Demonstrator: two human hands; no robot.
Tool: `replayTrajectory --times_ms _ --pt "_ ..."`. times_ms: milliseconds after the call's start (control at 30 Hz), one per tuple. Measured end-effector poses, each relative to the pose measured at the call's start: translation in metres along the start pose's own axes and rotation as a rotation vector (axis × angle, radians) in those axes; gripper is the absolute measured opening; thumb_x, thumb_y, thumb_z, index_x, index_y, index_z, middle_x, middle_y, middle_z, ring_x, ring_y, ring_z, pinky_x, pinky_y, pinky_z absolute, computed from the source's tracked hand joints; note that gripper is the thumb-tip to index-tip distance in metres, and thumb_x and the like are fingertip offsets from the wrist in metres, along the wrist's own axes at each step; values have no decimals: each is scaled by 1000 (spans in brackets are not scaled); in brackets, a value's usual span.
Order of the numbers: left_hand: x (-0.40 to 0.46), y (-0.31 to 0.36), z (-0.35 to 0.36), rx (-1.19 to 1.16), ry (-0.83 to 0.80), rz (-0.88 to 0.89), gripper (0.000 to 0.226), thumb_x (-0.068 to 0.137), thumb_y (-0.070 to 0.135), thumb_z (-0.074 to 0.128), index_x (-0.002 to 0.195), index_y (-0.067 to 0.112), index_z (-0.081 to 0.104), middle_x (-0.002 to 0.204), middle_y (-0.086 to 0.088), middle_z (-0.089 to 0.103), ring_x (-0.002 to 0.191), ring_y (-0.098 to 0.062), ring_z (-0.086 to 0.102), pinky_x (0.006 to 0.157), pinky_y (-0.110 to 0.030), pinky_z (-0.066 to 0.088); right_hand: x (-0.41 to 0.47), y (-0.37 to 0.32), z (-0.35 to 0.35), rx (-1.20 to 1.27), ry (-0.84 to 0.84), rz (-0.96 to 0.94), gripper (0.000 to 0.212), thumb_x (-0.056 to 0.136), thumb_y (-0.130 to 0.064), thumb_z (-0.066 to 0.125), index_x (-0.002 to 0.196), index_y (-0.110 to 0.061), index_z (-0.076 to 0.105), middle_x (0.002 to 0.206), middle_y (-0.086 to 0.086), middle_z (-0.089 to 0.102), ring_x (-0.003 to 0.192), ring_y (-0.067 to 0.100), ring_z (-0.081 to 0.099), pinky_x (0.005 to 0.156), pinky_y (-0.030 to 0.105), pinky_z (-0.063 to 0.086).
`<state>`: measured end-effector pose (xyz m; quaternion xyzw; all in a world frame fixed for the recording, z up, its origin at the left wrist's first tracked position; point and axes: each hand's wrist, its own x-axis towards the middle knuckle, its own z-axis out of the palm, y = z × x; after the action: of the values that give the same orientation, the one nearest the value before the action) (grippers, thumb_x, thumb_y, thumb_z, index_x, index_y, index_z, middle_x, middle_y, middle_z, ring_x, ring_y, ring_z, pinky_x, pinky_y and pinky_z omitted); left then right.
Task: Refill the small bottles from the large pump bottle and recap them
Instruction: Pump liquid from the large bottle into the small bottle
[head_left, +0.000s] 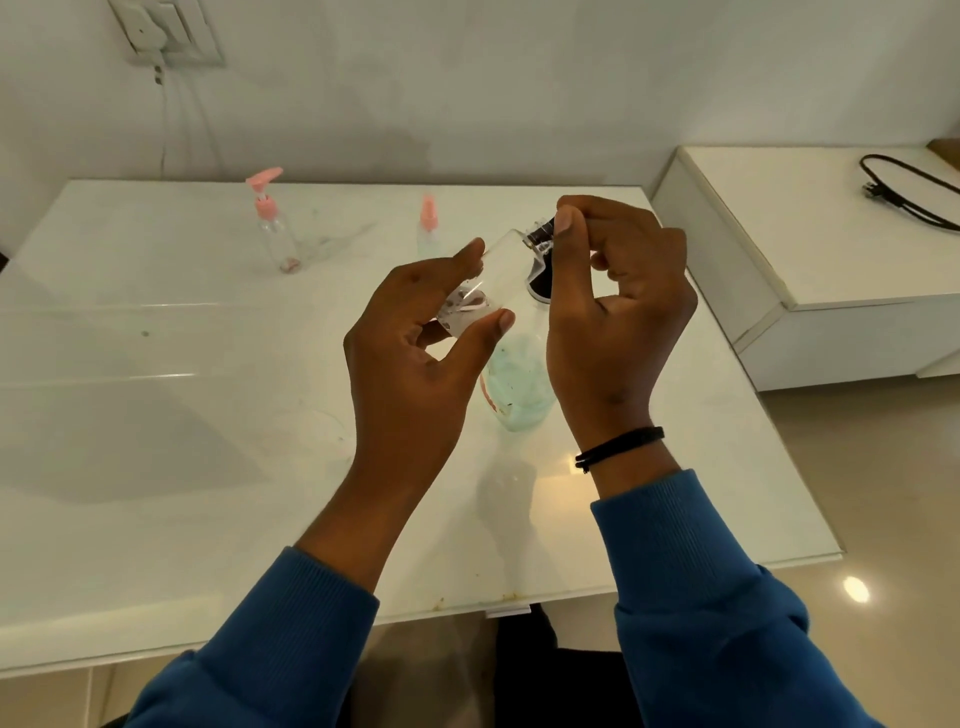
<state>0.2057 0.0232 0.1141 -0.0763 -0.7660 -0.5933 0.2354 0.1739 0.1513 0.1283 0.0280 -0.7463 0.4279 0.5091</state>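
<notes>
Right hand (618, 306) is pinching a dark ribbed cap (540, 235) between thumb and fingertips, at the neck of a small clear bottle (493, 283). Left hand (415, 353) is gripping that bottle around its lower body, thumb on the near side, fingers wrapped behind; the bottle is being held tilted, neck pointing up and away toward the right hand, above the table (156, 415). Whether the cap is coming off or going on, cannot tell; threads are hidden under the fingers. The bottle is looking empty, so judging this as the uncapping step ahead of a refill.

Taking the held bottle as landmark: the large pump bottle (519, 384), pale green liquid low inside, is standing just below and beneath it, partly hidden by both hands. Well beyond it to the left, a small bottle with a pink pump (272, 228) is standing upright; beyond and closer, a small pink-topped spray bottle (428, 231).

Next move is likely calling for a steady counter-twist, then putting the cap aside.
</notes>
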Motion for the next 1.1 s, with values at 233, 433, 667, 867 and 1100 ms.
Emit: replayTrajectory --times_ms 233,433,667,867,1100 --pt "1 -2 1 -21 22 -28 48 87 26 79 131 15 65 124 -2 67 109 -7 66 87 -11 53 -3 4 1 32 -7 18 17 96 -14 64 89 -4 75 94 1 74 89 1 60 74 41 54" --pt "0 3 0 -46 129 -56 43 82 20 85 120 9 69 116 -1 73 104 -12 71 88 -22 58 2 -2 1 -16 7 -19 14 95 -14 66 87 -8 75 88 -8 70 83 -12 52 72 30 49" --pt "-2 5 -1 -71 127 -61 40 77 13 88 113 5 71 107 0 74 99 -9 71 84 -20 59 -3 1 3 16 5 14 14 96 -11 63 88 -6 74 92 -8 69 84 -3 54 72 38 51" --pt "-2 3 -1 -84 93 -54 42 79 11 86 116 3 70 112 -4 74 102 -16 72 87 -28 61 0 -2 2 -7 12 23 16 96 -16 62 90 -6 74 91 -2 73 81 3 56 73 25 47" --pt "-2 0 -2 -87 93 -48 40 80 10 85 117 4 70 114 -5 73 104 -18 71 87 -28 60 0 -3 3 9 0 42 14 96 -14 63 89 -8 74 91 -11 68 80 -5 53 71 35 49"
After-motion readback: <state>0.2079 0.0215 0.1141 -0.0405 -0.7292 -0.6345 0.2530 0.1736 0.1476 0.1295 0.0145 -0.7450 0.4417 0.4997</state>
